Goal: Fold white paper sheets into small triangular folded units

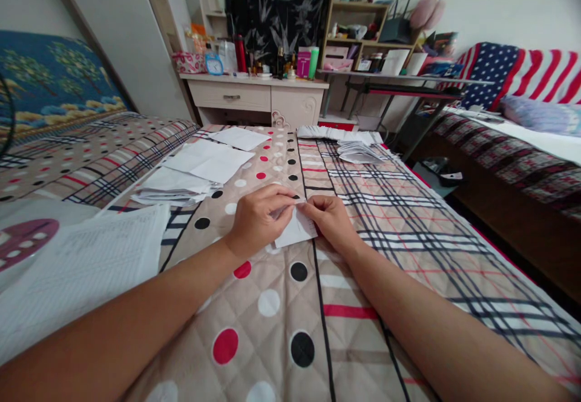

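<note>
Both hands meet over a small white sheet of paper [297, 231] near the middle of the bed. My left hand [261, 215] pinches its upper left edge between thumb and fingers. On the other side, my right hand [333, 217] grips the upper right edge, fingers curled. The lower part of the sheet hangs below the fingers, over the quilt; its top edge is partly hidden by them. Left of my hands lies a loose stack of white paper sheets [181, 178]. Beyond my right hand is a small pile of folded papers [359, 152].
A dotted and checked quilt [267, 329] covers the bed. Printed sheets [86, 275] lie at the near left by a plastic bag [27, 214]. A row of white folded paper [327, 132] is at the far edge. Behind stand a dresser [236, 94] and a desk shelf [363, 42].
</note>
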### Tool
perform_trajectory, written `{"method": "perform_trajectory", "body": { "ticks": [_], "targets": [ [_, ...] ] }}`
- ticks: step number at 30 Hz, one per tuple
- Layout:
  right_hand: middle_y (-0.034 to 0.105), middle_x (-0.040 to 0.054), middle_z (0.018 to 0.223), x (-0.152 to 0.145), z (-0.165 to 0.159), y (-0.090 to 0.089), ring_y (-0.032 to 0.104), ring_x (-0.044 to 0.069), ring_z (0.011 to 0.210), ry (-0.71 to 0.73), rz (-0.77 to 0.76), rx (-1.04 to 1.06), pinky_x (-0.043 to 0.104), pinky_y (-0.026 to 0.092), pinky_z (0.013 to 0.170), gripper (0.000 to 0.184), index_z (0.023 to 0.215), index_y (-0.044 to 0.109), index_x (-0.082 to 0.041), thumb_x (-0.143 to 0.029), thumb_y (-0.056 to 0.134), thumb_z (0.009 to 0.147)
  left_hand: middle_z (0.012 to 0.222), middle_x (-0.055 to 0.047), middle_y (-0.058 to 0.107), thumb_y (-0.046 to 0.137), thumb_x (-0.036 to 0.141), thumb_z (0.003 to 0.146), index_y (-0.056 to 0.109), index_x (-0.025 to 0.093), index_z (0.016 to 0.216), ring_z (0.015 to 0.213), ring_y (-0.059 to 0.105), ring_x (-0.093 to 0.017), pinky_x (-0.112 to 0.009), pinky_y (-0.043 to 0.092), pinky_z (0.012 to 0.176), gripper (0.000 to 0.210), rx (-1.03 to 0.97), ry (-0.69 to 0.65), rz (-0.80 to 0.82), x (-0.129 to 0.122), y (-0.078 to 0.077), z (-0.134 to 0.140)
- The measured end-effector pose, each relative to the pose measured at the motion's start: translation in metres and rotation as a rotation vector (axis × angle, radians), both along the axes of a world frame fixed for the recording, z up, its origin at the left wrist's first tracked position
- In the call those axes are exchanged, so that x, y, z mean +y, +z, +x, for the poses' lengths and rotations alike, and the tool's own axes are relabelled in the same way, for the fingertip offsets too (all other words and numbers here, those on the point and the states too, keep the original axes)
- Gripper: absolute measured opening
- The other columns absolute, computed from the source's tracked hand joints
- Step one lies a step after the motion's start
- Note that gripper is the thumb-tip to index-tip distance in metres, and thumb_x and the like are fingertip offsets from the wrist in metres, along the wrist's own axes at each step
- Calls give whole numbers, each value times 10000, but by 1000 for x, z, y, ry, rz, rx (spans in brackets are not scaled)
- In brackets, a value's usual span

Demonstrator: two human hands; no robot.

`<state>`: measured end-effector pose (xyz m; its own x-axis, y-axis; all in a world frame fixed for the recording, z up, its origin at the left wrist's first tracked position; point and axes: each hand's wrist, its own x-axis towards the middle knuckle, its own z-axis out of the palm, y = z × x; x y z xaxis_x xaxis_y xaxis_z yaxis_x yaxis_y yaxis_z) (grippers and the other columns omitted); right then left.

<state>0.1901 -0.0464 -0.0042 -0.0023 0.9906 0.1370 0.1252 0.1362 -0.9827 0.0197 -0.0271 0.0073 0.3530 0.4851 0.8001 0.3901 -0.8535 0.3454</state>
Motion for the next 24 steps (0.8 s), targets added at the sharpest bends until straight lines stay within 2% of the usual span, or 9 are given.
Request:
{"method": "perform_trajectory", "body": {
  "ticks": [5, 9, 12, 16, 19, 24],
  "targets": [
    [363, -54, 500, -2, 2, 4, 291, 77, 476, 17, 48, 17, 242, 203, 450, 371, 522, 470, -185, -428, 641, 744, 1016, -71, 721, 636, 178, 836, 729, 188, 896, 922, 673, -187, -315, 536, 826, 111, 82, -4, -12, 1, -4, 0],
    [402, -46, 529, -3, 2, 5, 310, 87, 496, 35, 61, 21, 245, 218, 460, 333, 581, 539, -177, -445, 643, 749, 956, -65, 727, 649, 182, 834, 718, 186, 834, 886, 674, -176, -298, 527, 812, 69, 26, -15, -98, 3, -3, 2],
    [449, -34, 563, -2, 1, 3, 343, 96, 521, 54, 67, 30, 245, 238, 472, 298, 625, 571, -173, -430, 657, 750, 910, -51, 718, 700, 183, 784, 682, 178, 852, 846, 667, -166, -278, 525, 778, 71, -62, 17, -244, 3, -1, 4],
    [476, -28, 596, -2, 2, 0, 352, 101, 533, 53, 80, 41, 241, 246, 474, 291, 669, 578, -177, -436, 641, 783, 932, -64, 711, 795, 311, 690, 654, 150, 967, 828, 669, -184, -280, 527, 746, 350, -202, 52, -529, 4, 0, 6],
    [429, -34, 572, -2, 3, -1, 339, 100, 524, 64, 87, 38, 242, 240, 471, 392, 639, 534, -183, -518, 576, 838, 874, -59, 722, 786, 345, 689, 683, 134, 904, 774, 668, -184, -265, 516, 689, 319, -221, -30, -726, 6, -1, 5],
    [422, -43, 549, -3, 0, 1, 341, 88, 504, 25, 72, 22, 238, 230, 460, 387, 616, 540, -173, -500, 678, 772, 783, -28, 705, 788, 342, 678, 703, 130, 808, 692, 622, -148, -232, 474, 627, 263, -240, -78, -823, 9, -3, 4]
  ]
}}
